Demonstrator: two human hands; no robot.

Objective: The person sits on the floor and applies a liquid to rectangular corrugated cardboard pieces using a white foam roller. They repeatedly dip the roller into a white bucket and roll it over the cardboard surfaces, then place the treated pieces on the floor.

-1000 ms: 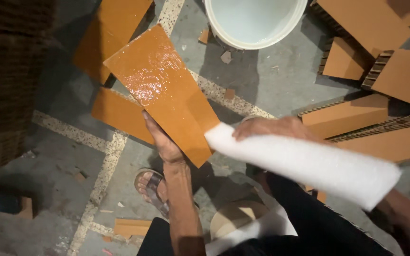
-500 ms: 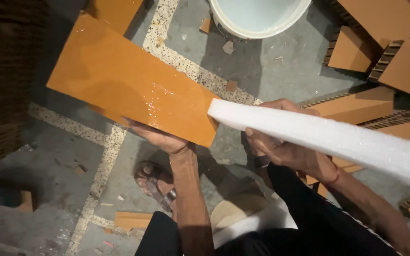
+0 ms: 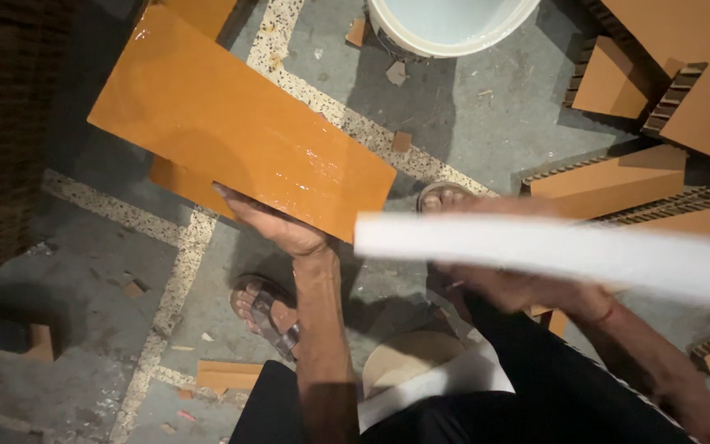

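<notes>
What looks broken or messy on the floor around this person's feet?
Small orange chips and fragments lie scattered over the grey floor, like bits broken off tiles. A larger offcut lies near the sandalled foot. The orange tile on the left hand looks wet but whole.

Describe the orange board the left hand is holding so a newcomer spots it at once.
Below the white bucket, above the grey floor, the left hand props up a long orange board. Unlike the matte cardboard-edged pieces lying at right, its face shines wet.
</notes>
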